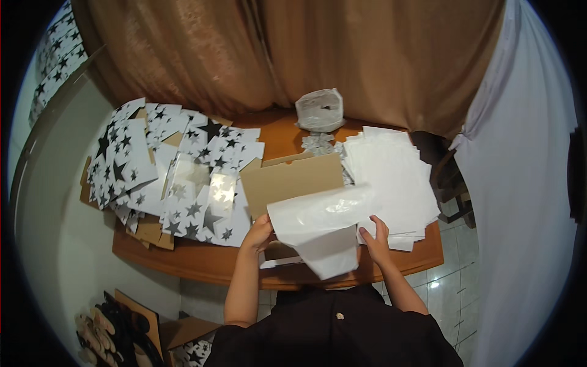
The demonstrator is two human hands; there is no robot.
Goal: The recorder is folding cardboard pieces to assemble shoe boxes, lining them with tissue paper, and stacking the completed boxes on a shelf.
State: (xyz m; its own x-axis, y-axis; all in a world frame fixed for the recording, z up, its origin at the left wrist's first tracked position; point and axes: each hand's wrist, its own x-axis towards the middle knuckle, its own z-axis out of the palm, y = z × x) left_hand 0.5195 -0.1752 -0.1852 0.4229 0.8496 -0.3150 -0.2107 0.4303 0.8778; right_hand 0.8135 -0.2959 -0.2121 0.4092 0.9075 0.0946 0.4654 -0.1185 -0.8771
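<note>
A white glossy sheet point(324, 208), which looks like a flat plastic bag, is held up over the front of the table, with its lower part folded down toward me. My left hand point(260, 235) is closed on its left edge. At the right side of the sheet, my right hand point(375, 242) has its thumb and fingers apart, close to the edge, and grips nothing I can see. Behind the sheet an open brown cardboard box point(292, 181) is partly covered, so its inside is hidden.
Star-patterned white packages point(131, 153) lie heaped on the left of the wooden table point(183, 260). A stack of white sheets point(391, 177) is at the right. A clear plastic bag point(320, 110) and grey crumpled scraps point(319, 144) sit behind the box. Brown curtains point(367, 55) hang along the back.
</note>
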